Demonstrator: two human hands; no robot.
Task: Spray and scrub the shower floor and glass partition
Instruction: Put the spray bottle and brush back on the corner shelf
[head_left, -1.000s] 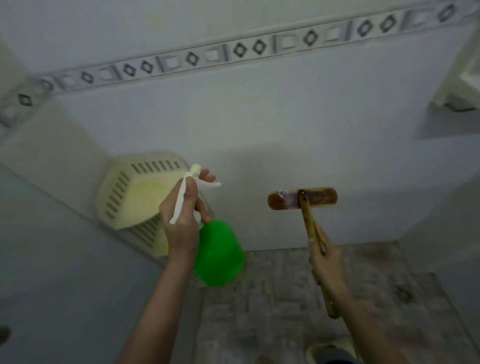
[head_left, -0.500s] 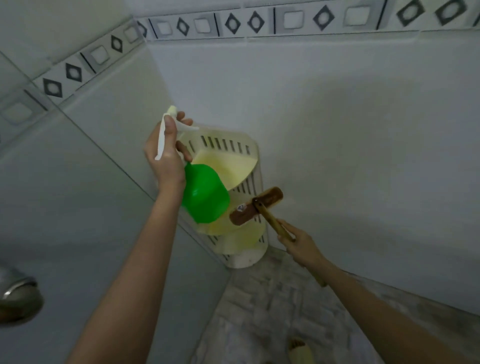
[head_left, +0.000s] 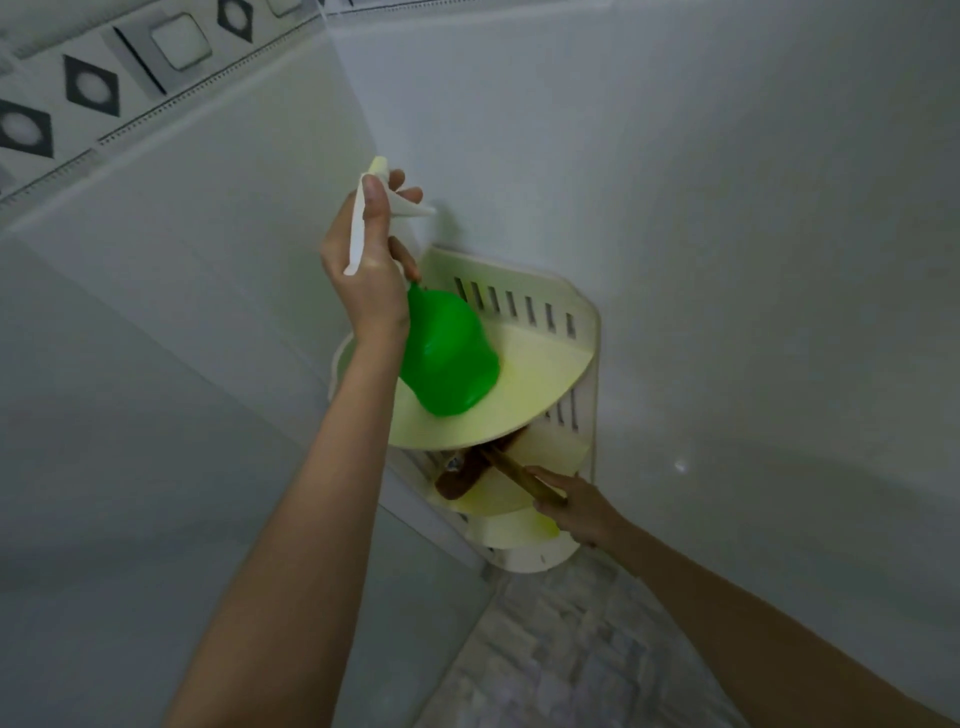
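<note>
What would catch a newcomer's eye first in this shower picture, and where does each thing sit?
The bright green spray bottle, gripped at its white trigger top by the left hand, stands out at the centre, in front of the top tier of the cream corner shelf. Just below, the right hand holds a brown brush whose head pokes in under that tier.

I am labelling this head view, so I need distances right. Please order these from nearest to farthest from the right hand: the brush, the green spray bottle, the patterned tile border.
1. brush: in the grip of the right hand, low in the corner shelf.
2. green spray bottle: higher up, held by the left hand.
3. patterned tile border: far up, top left.
</note>
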